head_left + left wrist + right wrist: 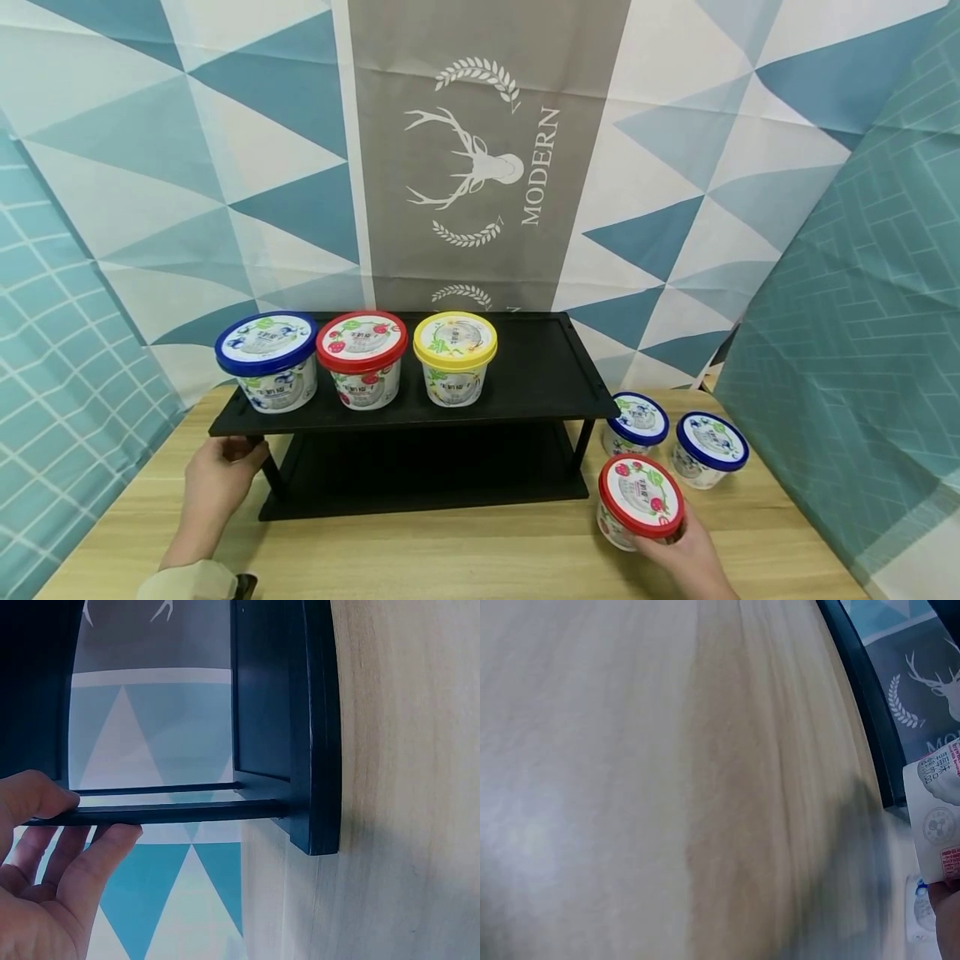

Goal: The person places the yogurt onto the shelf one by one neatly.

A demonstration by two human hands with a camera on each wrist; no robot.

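My left hand (220,482) pinches the left front post of a black two-tier shelf (525,371). The left wrist view has the thumb on one side of that post (187,814) and fingers on the other. At the shelf's right, my right hand (692,546) grips a red-lidded paper tub (641,496) by its near right side. Only the tub's white printed wall (934,825) and a bit of the hand (949,922) show at the edge of the right wrist view. Whether the tub touches the table cannot be told.
On the upper tier stand a blue-lidded tub (266,362), a red-lidded tub (362,358) and a yellow-lidded tub (455,358). Two smaller blue-lidded tubs (637,419) (711,446) stand on the wooden table (450,554) behind the held one. Patterned cloth (300,125) hangs behind.
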